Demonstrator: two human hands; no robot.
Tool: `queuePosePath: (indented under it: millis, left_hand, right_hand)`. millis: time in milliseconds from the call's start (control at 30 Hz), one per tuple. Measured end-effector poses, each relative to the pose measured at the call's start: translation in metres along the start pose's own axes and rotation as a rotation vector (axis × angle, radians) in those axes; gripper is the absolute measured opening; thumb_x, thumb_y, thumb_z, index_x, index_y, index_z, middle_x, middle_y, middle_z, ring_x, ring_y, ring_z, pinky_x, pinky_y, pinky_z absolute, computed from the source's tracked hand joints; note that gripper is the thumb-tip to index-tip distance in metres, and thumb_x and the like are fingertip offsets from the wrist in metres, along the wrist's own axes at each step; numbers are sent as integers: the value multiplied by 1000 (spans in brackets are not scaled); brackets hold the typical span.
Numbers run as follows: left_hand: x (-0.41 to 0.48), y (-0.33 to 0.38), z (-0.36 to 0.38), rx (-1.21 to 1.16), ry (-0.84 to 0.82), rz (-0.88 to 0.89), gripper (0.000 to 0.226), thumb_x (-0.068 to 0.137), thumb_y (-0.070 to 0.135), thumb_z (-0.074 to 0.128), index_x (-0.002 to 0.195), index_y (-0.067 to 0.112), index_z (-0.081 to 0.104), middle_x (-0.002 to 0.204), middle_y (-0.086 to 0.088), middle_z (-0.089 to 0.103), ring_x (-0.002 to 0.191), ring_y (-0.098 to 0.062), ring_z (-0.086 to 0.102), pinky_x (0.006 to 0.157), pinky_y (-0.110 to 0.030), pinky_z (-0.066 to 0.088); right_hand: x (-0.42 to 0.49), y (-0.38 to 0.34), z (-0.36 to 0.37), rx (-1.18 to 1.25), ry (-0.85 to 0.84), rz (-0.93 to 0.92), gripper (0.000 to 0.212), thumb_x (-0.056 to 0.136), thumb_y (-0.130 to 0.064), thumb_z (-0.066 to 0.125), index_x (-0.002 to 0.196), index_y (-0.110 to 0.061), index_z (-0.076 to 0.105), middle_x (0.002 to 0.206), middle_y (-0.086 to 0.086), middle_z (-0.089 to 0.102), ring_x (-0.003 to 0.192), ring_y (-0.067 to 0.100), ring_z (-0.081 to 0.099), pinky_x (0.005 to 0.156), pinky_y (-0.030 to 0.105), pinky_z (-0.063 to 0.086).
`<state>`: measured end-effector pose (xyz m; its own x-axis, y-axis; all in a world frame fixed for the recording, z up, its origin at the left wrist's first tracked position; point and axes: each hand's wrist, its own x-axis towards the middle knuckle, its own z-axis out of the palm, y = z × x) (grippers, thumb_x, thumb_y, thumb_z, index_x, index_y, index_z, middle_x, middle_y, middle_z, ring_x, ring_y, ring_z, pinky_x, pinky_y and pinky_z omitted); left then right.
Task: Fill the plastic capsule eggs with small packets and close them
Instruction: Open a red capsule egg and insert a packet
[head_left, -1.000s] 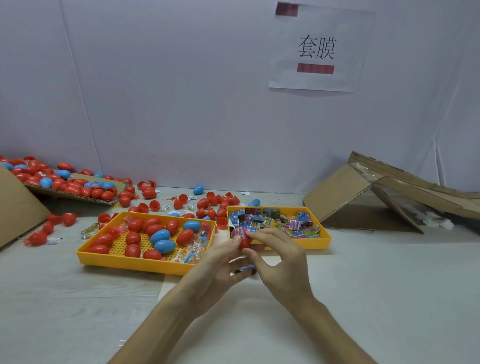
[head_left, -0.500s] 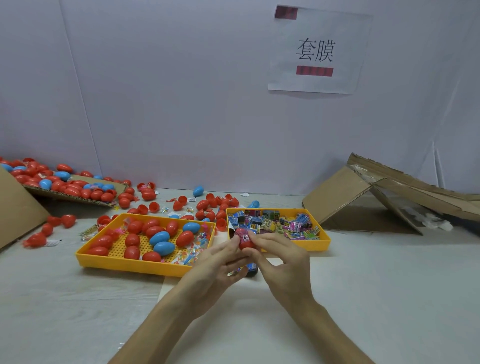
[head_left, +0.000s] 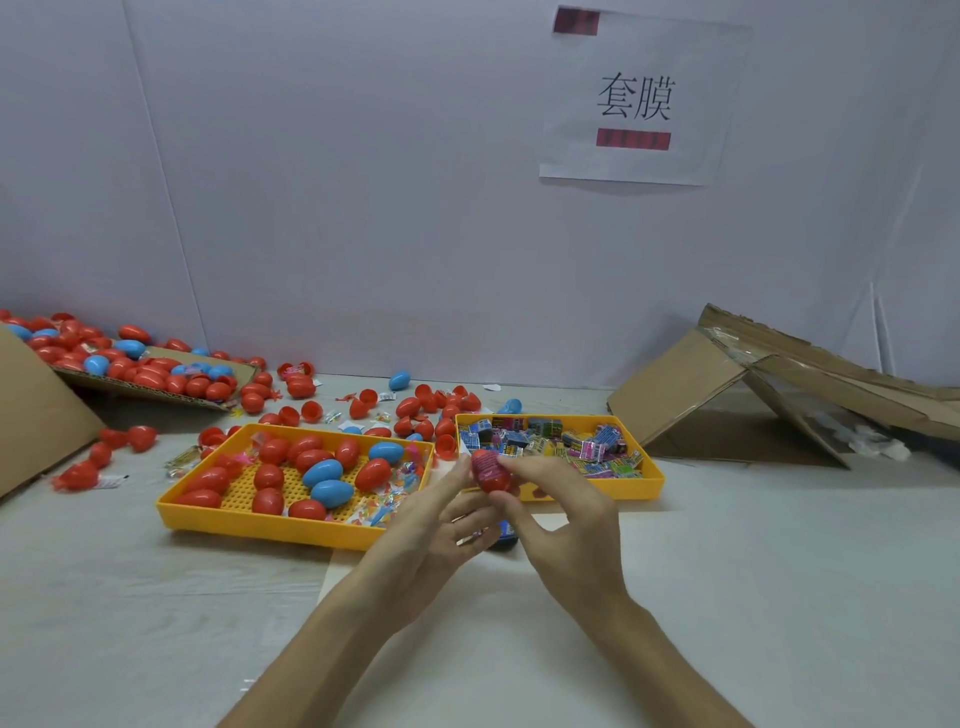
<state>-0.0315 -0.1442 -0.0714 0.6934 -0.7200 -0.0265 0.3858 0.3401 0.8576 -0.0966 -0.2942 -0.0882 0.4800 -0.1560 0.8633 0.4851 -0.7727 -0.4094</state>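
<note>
A red capsule egg (head_left: 489, 474) with a pink packet showing in it is held above the table in front of the two trays. My left hand (head_left: 436, 525) pinches it from the left, my right hand (head_left: 563, 519) grips it from the right and above. The left yellow tray (head_left: 260, 519) holds several red and blue eggs and small clear packets. The right yellow tray (head_left: 649, 480) is filled with colourful small packets (head_left: 561, 441). A dark blue item (head_left: 506, 535) lies on the table under my hands, mostly hidden.
Loose red and blue eggs (head_left: 415, 405) and egg halves are scattered behind the trays. A cardboard flat (head_left: 156, 387) at far left carries several more eggs. A collapsed cardboard box (head_left: 769, 395) stands at right. A paper sign (head_left: 636, 98) hangs on the white wall.
Both hands have lifted the red egg slightly up and away from me, turning it so more of it shows between the fingertips.
</note>
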Motion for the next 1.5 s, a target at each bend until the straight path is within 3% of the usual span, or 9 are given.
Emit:
queuePosePath:
  millis: [100,233,333,533,833,967,1233,1400,1500]
  left_hand:
    - [-2,3,1,-16,-83,12,35,96,40,66,125,21,70,133,-12,66,125,-25,63,94,-33,57]
    - [0,2,-1,-27,-43,14,45,94,30,65,135,12,58,127,-15,70,118,-26,67,87,-32,59]
    - [1,1,-2,-15,-41,22,42,94,27,65,133,12,60,126,-14,70,119,-27,67,88,-32,59]
    - [2,0,-2,-19,-32,22,38,92,25,67,127,11,65,126,-13,70,118,-27,67,89,-31,59]
    - [0,-1,1,21,78,92,46,81,33,74,123,15,70,116,-16,73,102,-27,72,81,-29,59]
    - [-1,1,2,61,110,112,42,76,36,77,114,18,74,103,-12,74,87,-20,71,77,-28,59]
    - [1,-1,2,281,186,222,24,72,47,76,91,33,78,90,-8,74,79,-17,70,72,-23,57]
    - [4,-3,1,406,210,293,29,69,55,76,91,36,76,84,-6,74,73,-15,69,71,-23,58]
    - [3,-3,0,418,172,286,31,70,53,79,96,37,77,91,-4,76,82,-18,72,74,-25,59]
  right_hand:
    - [1,-1,-1,-15,18,21,31,83,-17,78,113,-14,74,106,-14,70,100,2,64,86,15,50]
    - [1,-3,-1,-23,20,31,33,84,-20,77,116,-12,73,109,-7,69,106,5,63,89,16,51]
    - [0,-3,1,-18,-7,-3,35,82,-13,80,117,-10,74,110,-5,69,107,1,61,89,10,48]
    - [-1,3,0,7,30,-11,32,76,-8,84,107,-5,77,105,-2,75,101,2,67,87,15,52]
    - [0,-3,-2,158,-3,137,21,86,-17,76,107,-13,77,99,-6,76,85,5,73,72,27,62]
    - [0,-3,-2,100,-8,108,18,86,-16,76,103,-10,78,94,-5,77,81,3,72,70,22,60]
    - [0,-2,-3,-71,-35,-1,18,84,-6,78,102,-9,77,92,-1,76,81,4,69,69,14,56]
    - [-2,-1,-2,-142,-34,-30,10,85,-5,77,94,-8,74,87,-1,72,76,5,64,67,14,55]
    - [-1,0,-1,-123,-39,0,9,87,-4,73,92,-10,69,84,-2,67,73,4,61,66,10,50]
